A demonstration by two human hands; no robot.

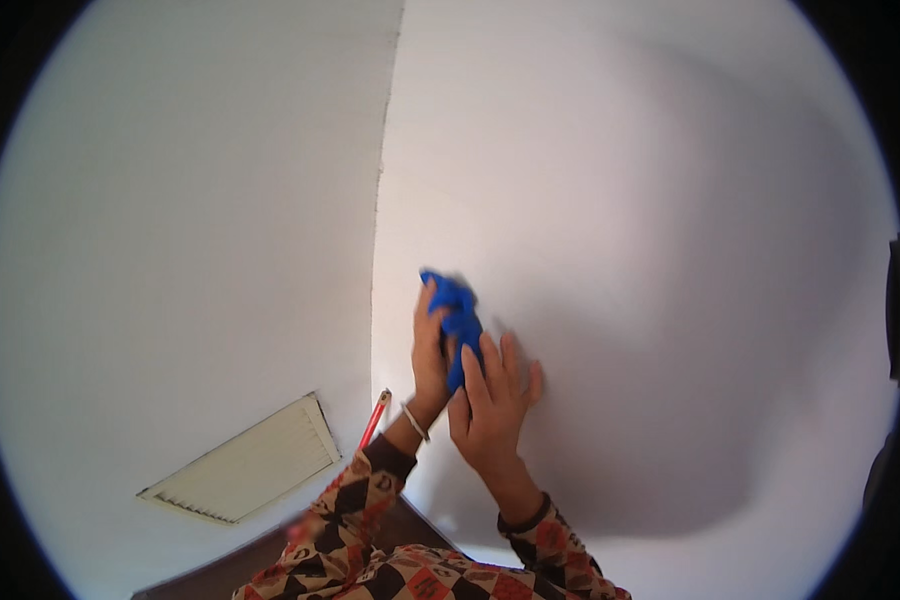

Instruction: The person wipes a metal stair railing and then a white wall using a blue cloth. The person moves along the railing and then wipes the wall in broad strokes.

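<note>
My left hand (427, 349) grips a crumpled blue cloth (461, 319) in front of a smooth white surface. The cloth sticks out past the fingertips and hangs down along the palm side. Beside it, my right hand (495, 409) has its fingers spread. Its index finger overlaps the lower part of the cloth and its thumb is close to the cloth's bottom end. Whether these two fingers pinch the cloth is unclear. A pale bracelet (415, 422) circles my left wrist. Both forearms wear patterned sleeves (352, 495) with dark cuffs.
Two white surfaces (195, 187) meet along a rough, dark seam (379, 180) left of my hands. A cream louvred vent panel (251, 461) is set in the left one. A red rod (375, 420) shows beside my left wrist. Dark objects (897, 311) show at the right rim.
</note>
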